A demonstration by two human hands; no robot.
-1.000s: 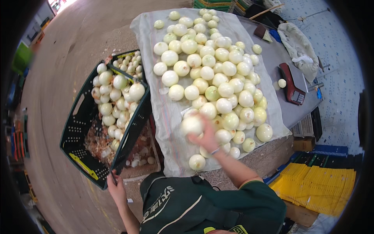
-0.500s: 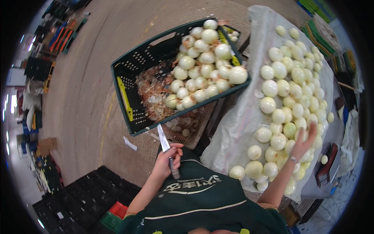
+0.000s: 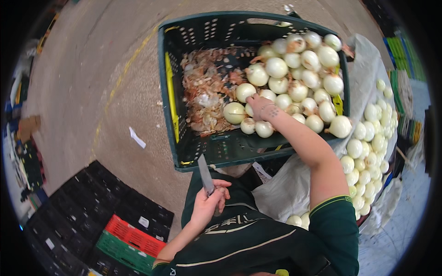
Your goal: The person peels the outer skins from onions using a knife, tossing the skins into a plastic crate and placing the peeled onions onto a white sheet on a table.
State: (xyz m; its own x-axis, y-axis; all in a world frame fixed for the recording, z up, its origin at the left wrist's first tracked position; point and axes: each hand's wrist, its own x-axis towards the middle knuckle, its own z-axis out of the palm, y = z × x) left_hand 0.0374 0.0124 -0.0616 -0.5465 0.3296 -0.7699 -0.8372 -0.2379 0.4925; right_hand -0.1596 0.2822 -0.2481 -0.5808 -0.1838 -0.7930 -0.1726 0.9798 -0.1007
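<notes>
In my left hand (image 3: 207,204), held low in front of the apron, is a knife (image 3: 206,174) with its blade pointing up and away. The fingers wrap round its handle. My right hand (image 3: 261,106) reaches into a dark green plastic crate (image 3: 221,160), its fingers bent down over a peeled onion (image 3: 249,109) that is partly hidden beneath them. Another pale onion (image 3: 246,92) lies right by the fingertips. Peeled onions (image 3: 298,91) fill the crate's right side. Loose brown onion skins (image 3: 202,83) cover much of its left floor.
To the right, many peeled onions (image 3: 368,152) lie on a white plastic sheet (image 3: 287,184). Stacked black crates (image 3: 87,216), with a red crate (image 3: 136,235) and a green crate (image 3: 122,257), stand at lower left. A white scrap (image 3: 137,138) lies on the floor.
My right hand has moved left from the onions on the sheet into the crate. The view has turned toward the crate. My left hand still holds the knife.
</notes>
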